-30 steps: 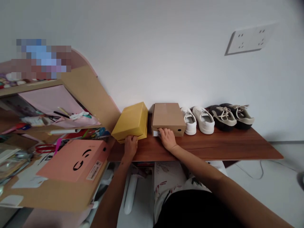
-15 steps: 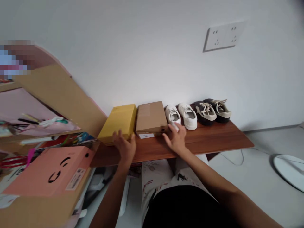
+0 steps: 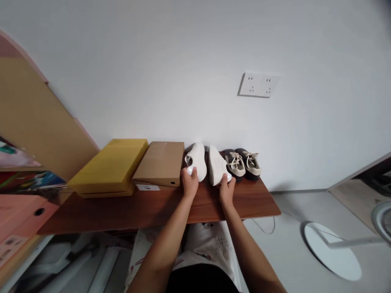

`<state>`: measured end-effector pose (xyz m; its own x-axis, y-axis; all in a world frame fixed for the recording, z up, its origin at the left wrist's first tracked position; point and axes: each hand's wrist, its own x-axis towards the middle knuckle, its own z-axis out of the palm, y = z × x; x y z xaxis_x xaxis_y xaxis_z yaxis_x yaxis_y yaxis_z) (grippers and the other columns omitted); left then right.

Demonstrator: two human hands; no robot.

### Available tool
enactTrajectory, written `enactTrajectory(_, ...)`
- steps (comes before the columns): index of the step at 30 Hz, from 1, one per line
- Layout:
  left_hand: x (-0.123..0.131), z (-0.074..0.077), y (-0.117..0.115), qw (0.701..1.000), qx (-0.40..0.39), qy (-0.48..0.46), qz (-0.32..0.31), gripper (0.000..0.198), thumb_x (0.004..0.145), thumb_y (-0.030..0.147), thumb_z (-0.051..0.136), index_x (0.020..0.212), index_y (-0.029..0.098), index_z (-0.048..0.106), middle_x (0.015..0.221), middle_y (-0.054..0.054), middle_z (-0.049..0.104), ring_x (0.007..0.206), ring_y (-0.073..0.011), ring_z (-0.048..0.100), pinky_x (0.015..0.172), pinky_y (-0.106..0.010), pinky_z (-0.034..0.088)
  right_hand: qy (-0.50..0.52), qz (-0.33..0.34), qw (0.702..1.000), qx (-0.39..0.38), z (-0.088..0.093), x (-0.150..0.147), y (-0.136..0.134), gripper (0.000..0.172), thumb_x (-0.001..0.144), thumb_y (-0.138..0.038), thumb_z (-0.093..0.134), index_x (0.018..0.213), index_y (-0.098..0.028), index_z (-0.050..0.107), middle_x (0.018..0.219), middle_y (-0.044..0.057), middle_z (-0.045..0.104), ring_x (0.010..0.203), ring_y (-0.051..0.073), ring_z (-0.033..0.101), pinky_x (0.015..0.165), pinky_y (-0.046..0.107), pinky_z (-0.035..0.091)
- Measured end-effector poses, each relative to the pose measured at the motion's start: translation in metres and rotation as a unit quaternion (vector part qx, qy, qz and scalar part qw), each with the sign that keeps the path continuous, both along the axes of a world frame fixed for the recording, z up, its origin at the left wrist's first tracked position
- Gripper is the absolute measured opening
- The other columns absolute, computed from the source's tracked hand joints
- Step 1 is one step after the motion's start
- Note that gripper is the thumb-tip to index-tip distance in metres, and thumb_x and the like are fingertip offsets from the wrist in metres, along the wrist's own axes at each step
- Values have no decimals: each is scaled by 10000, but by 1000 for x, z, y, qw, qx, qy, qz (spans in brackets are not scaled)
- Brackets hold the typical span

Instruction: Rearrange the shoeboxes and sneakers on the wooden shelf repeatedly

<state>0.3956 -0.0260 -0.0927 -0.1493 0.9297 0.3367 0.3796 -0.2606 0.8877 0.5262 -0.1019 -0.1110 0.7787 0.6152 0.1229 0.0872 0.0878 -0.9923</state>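
Observation:
My left hand [image 3: 190, 182] is closed on the heel of one white shoe [image 3: 199, 160], which is tipped onto its side. The heel of the other white shoe [image 3: 216, 165] is gripped by my right hand [image 3: 226, 190]; that shoe leans over too, its sole side turned toward its mate. Both are at the wooden tabletop [image 3: 171, 209], close to the wall. Just left of my left hand is a brown cardboard box [image 3: 161, 162]. To the right of my right hand stands a pair of dark shoes with cream laces, a nearer one [image 3: 236, 162] and a farther one [image 3: 252, 162].
A yellow box [image 3: 113, 165] lies at the tabletop's left. Beyond it are a pink box [image 3: 21, 215] and a shelf unit [image 3: 39, 110]. A socket plate [image 3: 258, 84] is on the wall. A round white fan base [image 3: 332, 254] stands on the floor at right.
My left hand has left the yellow box and moved right to one white shoe. My right hand has taken the other. The white shoes are now tipped and farther apart; the view has shifted right.

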Motion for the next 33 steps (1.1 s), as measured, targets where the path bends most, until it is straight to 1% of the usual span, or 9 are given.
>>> enactTrajectory(4,2,-5,4,994,-64,-81,39,303,1008,334,369,1187,149,529,1165,-166,648,1110,-256,630,971,-411,500,121,24,992,24,-13,-11,-12,591,905,-618,434,1342,-228,352,1278,126,546,919,198,634,691,341,575)
enactTrajectory(6,5,-4,4,995,-70,-56,36,372,1008,300,344,1299,128,500,1323,-208,584,1257,-270,564,1051,-414,452,78,22,997,13,-15,-12,-21,645,901,-596,461,1409,-223,325,1322,146,513,888,192,634,681,338,566)
enactTrajectory(10,3,-4,-18,998,-54,37,-12,556,987,303,388,1508,114,349,1517,-249,416,1396,-308,459,1104,-445,422,-85,-43,995,-6,-11,2,-46,555,895,-536,500,1320,-178,496,1284,165,495,957,214,590,815,377,527)
enactTrajectory(14,-14,-8,-65,988,35,135,-61,666,967,308,443,1574,119,245,1618,-247,240,1454,-316,381,1107,-467,426,-145,-140,979,-9,2,40,-73,523,888,-502,510,1275,-150,535,1221,153,481,897,196,547,855,390,496)
enactTrajectory(17,-48,6,-80,960,119,245,-58,605,958,306,494,1533,161,377,1607,-212,306,1478,-322,334,1176,-522,313,-129,-177,975,-19,7,74,-87,558,854,-502,553,1280,-142,537,1247,153,448,881,182,542,864,379,492)
enactTrajectory(20,-94,31,-61,924,100,369,16,608,902,300,598,1487,195,470,1578,-196,379,1512,-389,216,1181,-656,162,-110,-193,974,-43,1,101,-95,566,821,-503,584,1259,-145,563,1264,148,445,881,186,550,907,401,484)
enactTrajectory(24,-130,47,-19,899,71,432,-9,584,825,319,722,1388,270,575,1470,-171,533,1434,-389,379,1153,-687,176,-88,-214,970,-68,-17,114,-97,547,812,-492,594,1247,-160,585,1222,131,484,884,199,553,963,434,468)
enactTrajectory(29,-119,43,-11,908,70,414,-7,568,826,314,722,1376,267,586,1465,-184,532,1423,-392,394,1148,-689,187,-93,-203,972,-66,-25,120,-92,549,807,-487,596,1244,-156,583,1242,136,477,964,219,571,998,431,460)
enactTrajectory(33,-71,51,-37,930,97,354,0,633,874,248,634,1482,189,464,1573,-232,360,1486,-419,263,1152,-696,179,-109,-159,979,-69,-14,138,-74,616,795,-522,620,1294,-170,542,1327,149,429,1048,238,570,1018,439,455)
